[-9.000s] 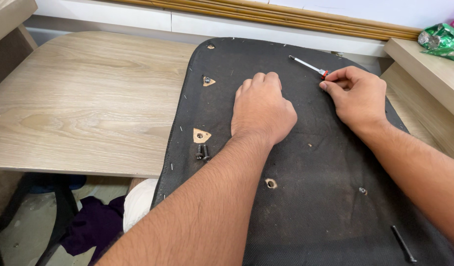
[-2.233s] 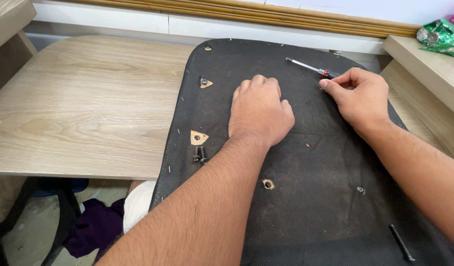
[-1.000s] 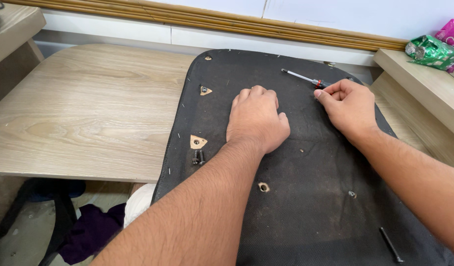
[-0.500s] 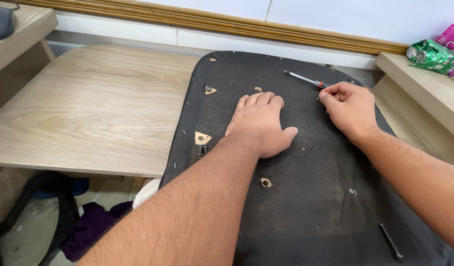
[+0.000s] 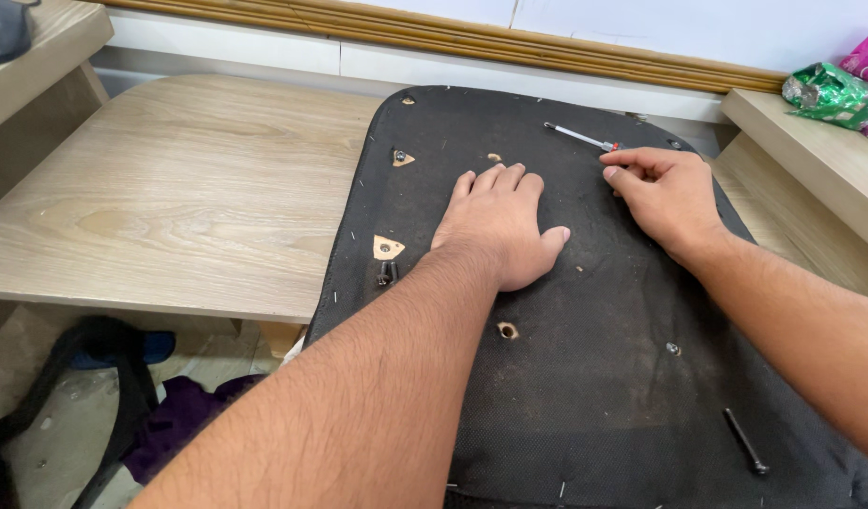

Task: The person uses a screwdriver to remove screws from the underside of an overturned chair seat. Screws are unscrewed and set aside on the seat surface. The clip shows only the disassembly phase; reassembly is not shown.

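A view from above of two bare forearms reaching over a black fabric-covered panel [image 5: 585, 377] that lies flat, partly on a pale wooden table [image 5: 170, 188] and partly overhanging its near edge. The left hand [image 5: 498, 226] lies palm down near the middle of the panel, fingers straight and held close together, thumb angled out to the right, pressing flat on the fabric and holding nothing. The right hand [image 5: 668, 193] rests toward the panel's far right corner, its fingers curled loosely over the handle end of a small screwdriver [image 5: 581, 137]. The handle is mostly hidden under the fingers, so how firmly it is held cannot be told. The screwdriver's thin metal shaft sticks out from the fingertips, pointing up and to the left along the panel's far edge, well apart from the left hand. To the left of the left hand, two triangular cut-outs in the fabric [image 5: 388, 248] show bare wood, and two short dark screws [image 5: 386, 273] lie just below the nearer one. A long black bolt [image 5: 744, 441] lies near the panel's lower right corner. Crumpled green foil wrapping [image 5: 827, 92] sits on a shelf at far right.
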